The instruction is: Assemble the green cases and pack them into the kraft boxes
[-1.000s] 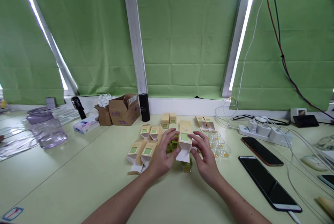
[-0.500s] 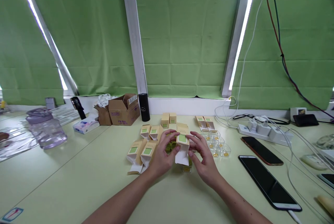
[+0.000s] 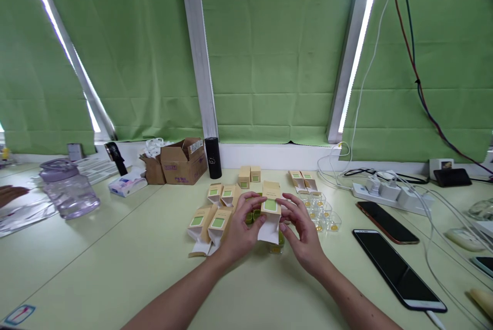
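Note:
My left hand (image 3: 242,230) and my right hand (image 3: 302,232) together hold a small tan carton with a green label (image 3: 270,207), its white bottom flap hanging open. The carton is held just above a small jar of yellow-green stuff (image 3: 278,244) that stands on the table, partly hidden by the flap. More green jars (image 3: 252,215) show between my hands. Several like cartons (image 3: 210,222) lie open-ended to the left.
Clear cups with yellow contents (image 3: 321,214) sit right of my hands. Two phones (image 3: 398,268) and a power strip (image 3: 385,192) lie further right. Brown cardboard boxes (image 3: 181,161), a black cylinder (image 3: 213,158) and a purple jug (image 3: 67,189) stand to the left. Another person's hand (image 3: 10,194) shows at the left edge.
My hands have lowered the carton slightly toward the jar, and my fingers have closed tighter round it. Another person's hand has come into view at the far left.

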Demonstrator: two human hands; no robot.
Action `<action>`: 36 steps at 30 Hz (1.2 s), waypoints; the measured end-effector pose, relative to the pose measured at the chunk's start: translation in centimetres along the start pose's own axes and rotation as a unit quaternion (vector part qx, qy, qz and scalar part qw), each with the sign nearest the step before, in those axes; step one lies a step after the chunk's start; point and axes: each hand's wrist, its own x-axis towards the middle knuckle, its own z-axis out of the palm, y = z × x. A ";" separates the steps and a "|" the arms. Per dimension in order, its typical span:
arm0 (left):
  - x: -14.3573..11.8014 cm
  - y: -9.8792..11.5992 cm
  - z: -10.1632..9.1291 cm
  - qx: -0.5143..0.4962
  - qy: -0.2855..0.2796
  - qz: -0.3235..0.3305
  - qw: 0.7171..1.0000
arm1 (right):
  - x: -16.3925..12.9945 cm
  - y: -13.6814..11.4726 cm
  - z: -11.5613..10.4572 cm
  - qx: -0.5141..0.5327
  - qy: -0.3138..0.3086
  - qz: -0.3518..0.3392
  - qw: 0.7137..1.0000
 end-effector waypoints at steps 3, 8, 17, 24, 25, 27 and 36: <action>0.0 0.1 0.1 0.003 0.000 0.002 1.000 | 0.0 0.0 0.0 0.007 -0.001 0.003 1.000; 0.0 0.5 0.2 0.003 0.006 0.004 1.000 | 0.0 -0.2 0.0 0.004 0.005 0.005 1.000; -0.3 0.8 0.1 0.030 -0.013 0.006 0.999 | 0.0 0.1 0.1 0.014 0.021 0.016 1.000; -0.4 1.1 -0.5 0.029 -0.068 0.026 0.997 | 0.1 0.1 0.3 0.034 0.043 0.025 0.998; -0.4 1.0 -0.6 0.024 -0.080 0.032 0.996 | 0.1 0.2 0.3 0.035 0.046 0.026 0.998; -0.4 0.8 -0.8 0.007 -0.106 0.035 0.994 | 0.2 0.2 0.2 0.038 0.052 0.028 0.998; -0.6 0.4 -0.4 0.037 -0.165 0.018 0.985 | 0.3 0.2 0.3 0.048 0.076 0.046 0.995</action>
